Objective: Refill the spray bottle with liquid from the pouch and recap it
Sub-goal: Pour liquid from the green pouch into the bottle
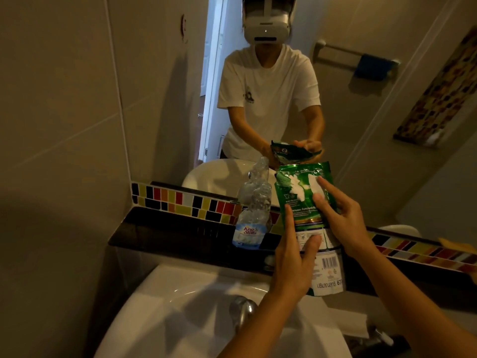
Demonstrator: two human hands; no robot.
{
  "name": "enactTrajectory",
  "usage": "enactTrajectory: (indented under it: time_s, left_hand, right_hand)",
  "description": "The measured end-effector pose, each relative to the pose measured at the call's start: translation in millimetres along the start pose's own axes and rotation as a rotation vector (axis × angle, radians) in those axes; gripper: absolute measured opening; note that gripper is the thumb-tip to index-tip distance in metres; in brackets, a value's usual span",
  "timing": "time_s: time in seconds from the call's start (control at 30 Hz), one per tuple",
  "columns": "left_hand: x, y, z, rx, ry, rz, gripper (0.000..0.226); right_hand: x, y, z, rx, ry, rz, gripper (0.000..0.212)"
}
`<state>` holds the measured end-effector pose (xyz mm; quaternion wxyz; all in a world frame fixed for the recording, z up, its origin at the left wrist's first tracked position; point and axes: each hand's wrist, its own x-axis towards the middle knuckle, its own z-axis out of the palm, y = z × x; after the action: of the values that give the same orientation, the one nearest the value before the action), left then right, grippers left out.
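I hold a green and white refill pouch [304,202] upright above the sink with both hands. My left hand [291,264] grips its lower left side, thumb across the front. My right hand [340,215] clasps the upper right part, fingers spread over the pouch's top. A clear plastic bottle [251,215] with a blue label stands uncapped on the dark ledge [165,236], just left of the pouch and apart from it. No spray cap is visible.
A white sink [180,306] with a chrome tap [242,312] lies below my hands. A mirror behind the ledge reflects a person in a white shirt. Coloured mosaic tiles [180,200] run along the ledge. A beige tiled wall closes the left side.
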<state>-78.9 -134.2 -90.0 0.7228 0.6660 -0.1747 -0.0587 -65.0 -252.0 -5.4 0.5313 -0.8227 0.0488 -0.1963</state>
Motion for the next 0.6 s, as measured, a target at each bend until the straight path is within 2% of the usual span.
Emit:
enactTrajectory:
  time_s: [0.6]
  left_hand:
    - [-3, 14, 20, -0.121, 0.019, -0.098, 0.078]
  right_hand:
    - [13, -4, -15, -0.189, -0.122, 0.041, 0.045]
